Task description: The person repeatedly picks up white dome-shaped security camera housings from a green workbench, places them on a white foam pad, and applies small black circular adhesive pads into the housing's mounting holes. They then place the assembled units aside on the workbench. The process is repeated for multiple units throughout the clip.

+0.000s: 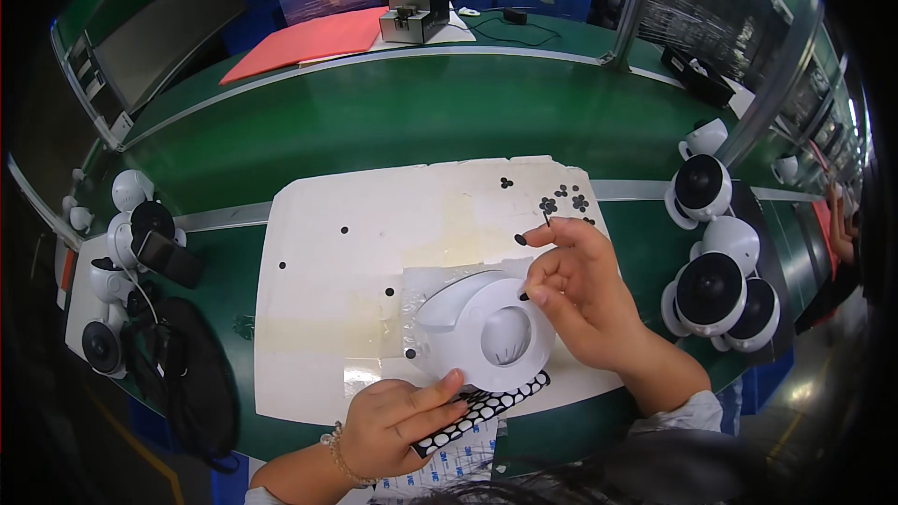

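A white camera housing (440,341) with a round ring-shaped base (510,379) rests on clear plastic (409,285) on the pale board. My left hand (393,421) is closed against the base's near left edge; its thumb is hidden. Beneath those fingers runs a black strip with white circles (482,419), partly covered by the base. My right hand (585,295) hovers over the base's right side, thumb and index finger apart. Small black round pads cling to the index fingertip and the thumb tip, and a thin dark piece stands at another finger.
The board (318,318) carries loose black dots (389,292) and a cluster of them (548,205) at far right. White cameras with black fronts (711,293) crowd the right; others (103,348) stand left beside a black bag (201,374). A metal fixture (414,14) sits on the back shelf.
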The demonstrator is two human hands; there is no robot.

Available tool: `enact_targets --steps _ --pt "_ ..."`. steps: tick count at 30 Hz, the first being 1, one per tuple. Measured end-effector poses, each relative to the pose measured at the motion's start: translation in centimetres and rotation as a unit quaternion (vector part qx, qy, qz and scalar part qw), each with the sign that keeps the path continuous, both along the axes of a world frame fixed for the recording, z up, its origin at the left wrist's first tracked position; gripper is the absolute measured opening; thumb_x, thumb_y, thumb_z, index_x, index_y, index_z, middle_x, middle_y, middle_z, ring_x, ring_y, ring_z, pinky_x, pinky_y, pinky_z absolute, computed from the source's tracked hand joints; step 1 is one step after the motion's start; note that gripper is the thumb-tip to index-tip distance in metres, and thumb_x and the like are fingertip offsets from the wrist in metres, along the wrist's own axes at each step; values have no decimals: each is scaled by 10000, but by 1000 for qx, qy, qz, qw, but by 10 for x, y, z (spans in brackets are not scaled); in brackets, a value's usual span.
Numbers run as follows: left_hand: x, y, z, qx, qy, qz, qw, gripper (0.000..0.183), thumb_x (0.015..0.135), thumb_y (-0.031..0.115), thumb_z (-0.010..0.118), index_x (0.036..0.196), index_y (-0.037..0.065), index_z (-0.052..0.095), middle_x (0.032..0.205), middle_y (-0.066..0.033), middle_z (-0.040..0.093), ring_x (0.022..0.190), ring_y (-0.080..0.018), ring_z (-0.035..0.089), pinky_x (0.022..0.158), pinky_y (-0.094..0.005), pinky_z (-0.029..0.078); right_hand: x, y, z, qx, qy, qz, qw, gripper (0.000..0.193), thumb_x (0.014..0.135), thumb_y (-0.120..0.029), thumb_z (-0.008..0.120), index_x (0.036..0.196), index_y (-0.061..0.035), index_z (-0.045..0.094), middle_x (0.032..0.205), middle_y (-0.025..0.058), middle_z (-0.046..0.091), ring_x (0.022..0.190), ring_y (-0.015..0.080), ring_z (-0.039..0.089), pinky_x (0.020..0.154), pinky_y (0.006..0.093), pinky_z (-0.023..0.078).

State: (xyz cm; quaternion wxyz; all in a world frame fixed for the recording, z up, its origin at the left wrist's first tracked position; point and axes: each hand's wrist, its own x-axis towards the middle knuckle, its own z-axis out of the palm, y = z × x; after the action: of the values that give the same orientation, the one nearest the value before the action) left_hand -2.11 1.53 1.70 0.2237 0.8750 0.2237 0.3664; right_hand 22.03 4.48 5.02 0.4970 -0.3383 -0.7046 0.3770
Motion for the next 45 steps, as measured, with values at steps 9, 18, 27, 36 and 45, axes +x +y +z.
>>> enact_targets --steps 9,18,27,36,45 --pt "-1 1 0 -5 7 6 1000 345 555 4 634 896 55 646 1179 -84 541 539 -158 525 512 -248 426 2 -6 4 239 -240 -110 934 521 725 91 551 1185 -96 395 1031 129 557 744 227 583 662 284 477" --pt "-5 2 -4 20 28 -21 999 444 525 8 628 966 53 614 1221 -134 496 569 -213 546 522 -296 432 -11 1 8 186 -134 -88 969 480 732 53 552 1169 -46 382 882 64 570 858 235 527 848 368 338" --pt "-2 -1 2 6 24 3 1000 435 508 -10 595 936 56 636 1212 -68 517 620 -160 558 560 -257 445 -30 4 0 78 -111 -11 991 461 734 70 505 1160 -46 372 807 42 535 851 232 503 874 376 301" --pt "-3 0 4 -2 51 1 999 429 517 -7 595 940 55 633 1226 -65 506 620 -167 552 561 -263 445 -31 -20 18 279 -405 -156 857 292 711 -78 610 997 -98 554 968 43 571 1036 234 493 932 466 255" --pt "0 0 -4 26 14 13 999 377 527 2 608 900 52 640 1210 -73 519 551 -170 510 520 -263 423 -9 -36 -1 116 -222 -67 966 73 767 -142 609 834 -115 599 1301 133 376 1265 379 211 993 468 159"
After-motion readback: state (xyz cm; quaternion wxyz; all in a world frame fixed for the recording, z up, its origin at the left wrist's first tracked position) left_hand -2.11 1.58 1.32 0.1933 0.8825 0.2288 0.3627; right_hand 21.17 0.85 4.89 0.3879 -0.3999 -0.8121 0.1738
